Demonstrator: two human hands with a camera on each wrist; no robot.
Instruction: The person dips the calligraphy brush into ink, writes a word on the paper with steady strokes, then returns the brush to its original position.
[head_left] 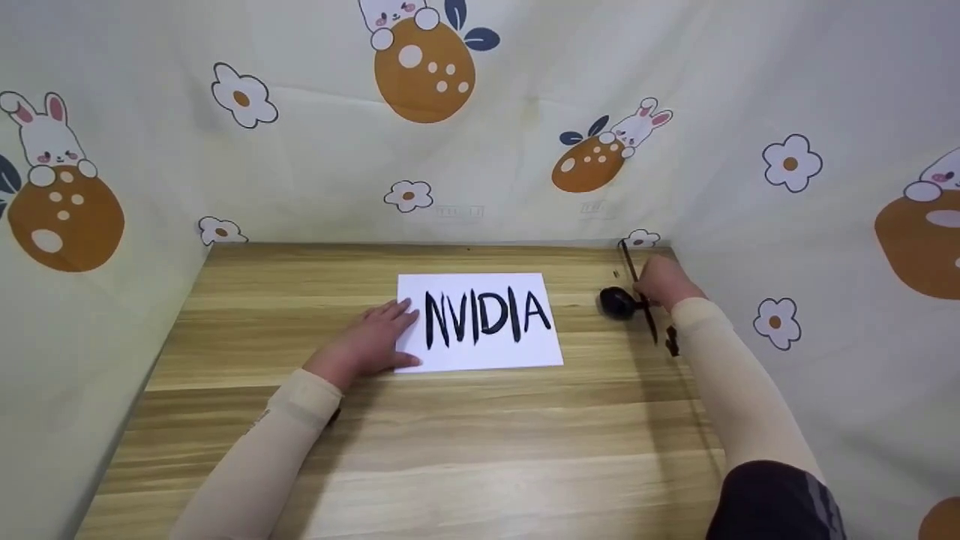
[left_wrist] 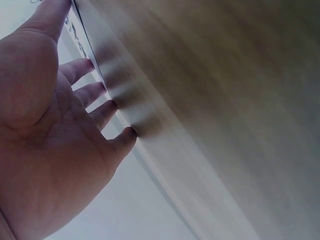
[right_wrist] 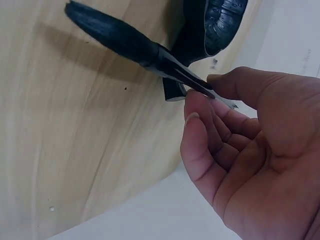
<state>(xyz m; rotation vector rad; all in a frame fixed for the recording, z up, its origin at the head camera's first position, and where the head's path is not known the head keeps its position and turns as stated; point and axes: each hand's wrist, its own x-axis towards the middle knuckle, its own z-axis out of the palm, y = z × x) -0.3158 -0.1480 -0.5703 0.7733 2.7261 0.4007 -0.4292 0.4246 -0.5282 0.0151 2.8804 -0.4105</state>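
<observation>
A white sheet of paper (head_left: 480, 358) lies on the wooden table with "NVIDIA" in thick black strokes. My left hand (head_left: 371, 337) rests on its left edge, fingers spread and thumb at the lower corner; the left wrist view shows the fingertips (left_wrist: 111, 105) along the edge. At the table's far right, my right hand (head_left: 666, 281) pinches the thin handle of a brush (right_wrist: 115, 37) between thumb and fingers. Its dark bristles point away from the hand. Right beside the brush is a black container (head_left: 618, 303) with a rounded bowl, glossy black inside.
The wooden table (head_left: 465, 435) reaches back to a curtain (head_left: 315, 165) printed with rabbits, oranges and flowers, which also hangs at both sides. The right hand is close to the back right corner. A small dark mark (head_left: 616, 274) shows behind the container.
</observation>
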